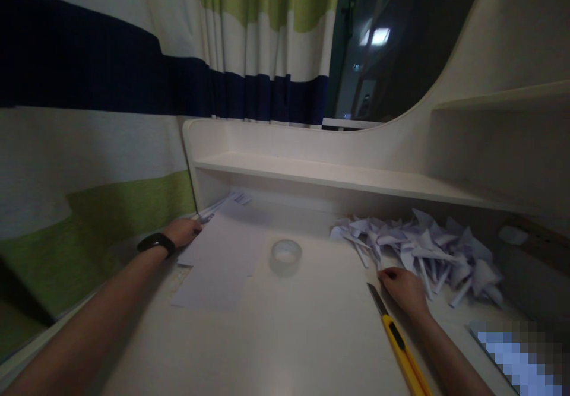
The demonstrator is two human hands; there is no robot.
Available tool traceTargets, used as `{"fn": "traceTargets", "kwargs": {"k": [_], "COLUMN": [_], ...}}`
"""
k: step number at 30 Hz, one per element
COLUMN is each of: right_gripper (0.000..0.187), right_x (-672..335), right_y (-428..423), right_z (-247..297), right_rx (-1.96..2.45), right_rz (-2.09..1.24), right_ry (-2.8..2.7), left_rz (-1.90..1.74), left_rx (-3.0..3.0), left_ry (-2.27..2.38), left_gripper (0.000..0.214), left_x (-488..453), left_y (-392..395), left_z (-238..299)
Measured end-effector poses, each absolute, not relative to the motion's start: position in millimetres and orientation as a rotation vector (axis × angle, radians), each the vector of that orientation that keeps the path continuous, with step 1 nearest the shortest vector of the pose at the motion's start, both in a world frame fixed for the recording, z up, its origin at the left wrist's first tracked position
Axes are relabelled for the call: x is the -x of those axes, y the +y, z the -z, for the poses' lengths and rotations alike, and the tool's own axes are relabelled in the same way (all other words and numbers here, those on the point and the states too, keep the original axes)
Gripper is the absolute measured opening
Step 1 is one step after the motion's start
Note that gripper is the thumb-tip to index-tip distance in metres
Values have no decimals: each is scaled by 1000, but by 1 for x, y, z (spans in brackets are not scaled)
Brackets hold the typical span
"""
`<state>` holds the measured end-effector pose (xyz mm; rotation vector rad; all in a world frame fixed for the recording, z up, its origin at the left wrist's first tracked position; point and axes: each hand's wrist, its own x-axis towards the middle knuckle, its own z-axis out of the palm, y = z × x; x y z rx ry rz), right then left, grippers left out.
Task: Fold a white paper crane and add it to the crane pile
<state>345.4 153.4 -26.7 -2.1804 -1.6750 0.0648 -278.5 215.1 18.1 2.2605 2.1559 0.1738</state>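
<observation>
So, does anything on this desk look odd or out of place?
The yellow utility knife lies with its blade out, right beside the right hand. The folded paper pieces sit in a loose heap.

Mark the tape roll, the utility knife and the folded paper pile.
tape roll (285, 266), head view, front wall
utility knife (408, 363), head view, yellow handle
folded paper pile (423, 246), head view, middle of heap

white sheets (222, 253) — flat, fanned, far left | folded papers (423, 247) — heaped right
</observation>
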Motion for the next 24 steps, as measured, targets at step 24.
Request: {"fn": "traceTargets", "kwargs": {"k": [24], "right_gripper": [30], "right_x": [-351], "right_y": [159], "right_z": [33], "right_rx": [2138], "right_rz": [-125], "right_ry": [-1660], "left_rz": [-138], "left_rx": [-2125], "left_ry": [2383], "left_gripper": [26], "left_x": [285], "left_y": [195], "left_z": [-35]}}
